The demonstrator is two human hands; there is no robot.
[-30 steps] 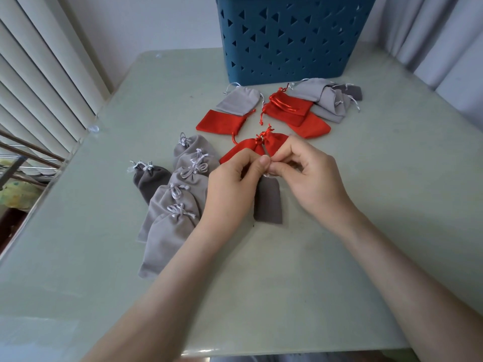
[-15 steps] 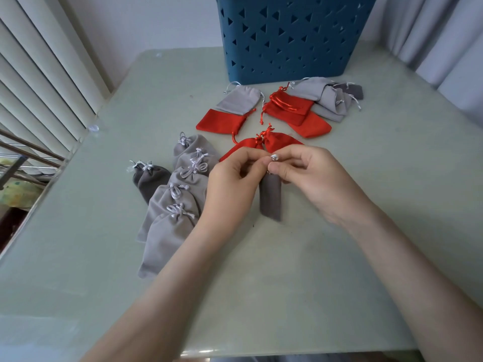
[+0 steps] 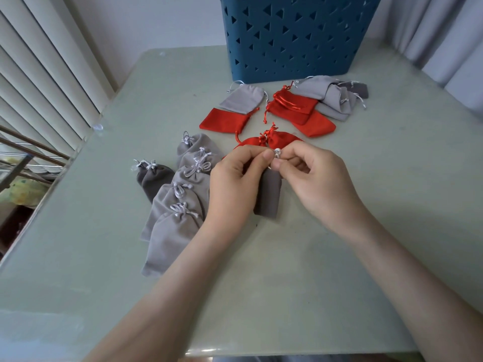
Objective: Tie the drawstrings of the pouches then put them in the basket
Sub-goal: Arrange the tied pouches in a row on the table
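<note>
Bench: a pale green bench [image 3: 339, 257] is seen from above, with pouches spread over its far half.
Basket: a dark blue basket [image 3: 295, 35] with triangular cut-outs is set upright at the far edge; its inside is not shown.
Tied pouches: a row of light grey pouches [image 3: 180, 205] with knotted white cords is laid just left of the hands, mouths turned away from the viewer. Two tied red pouches [image 3: 269, 141] are laid just beyond the hands.
Untied pouches: flat grey and red pouches [image 3: 329, 97] are heaped just in front of the basket.
Left hand: the left hand [image 3: 235, 184] is curled, with the cord pinched between thumb and forefinger.
Right hand: the right hand [image 3: 318, 184] is curled likewise, with the cord pinched; the fingertips of both hands are almost met.
Step in hand: a knot is judged to be in the making. It is best done with both ends drawn apart evenly and the knot seated snugly against the gathered mouth, so that the pouch is not twisted.
Held pouch: a dark grey pouch [image 3: 269, 197] is held by its cord between the hands, near the bench's middle. Its long axis is aligned near to far: the mouth is pointed up and away towards the basket, the closed bottom towards the viewer. Whether the bottom is rested on the bench cannot be told.
Drawstring: a small white drawstring [image 3: 277, 153] knot is shown between the fingertips.
</note>
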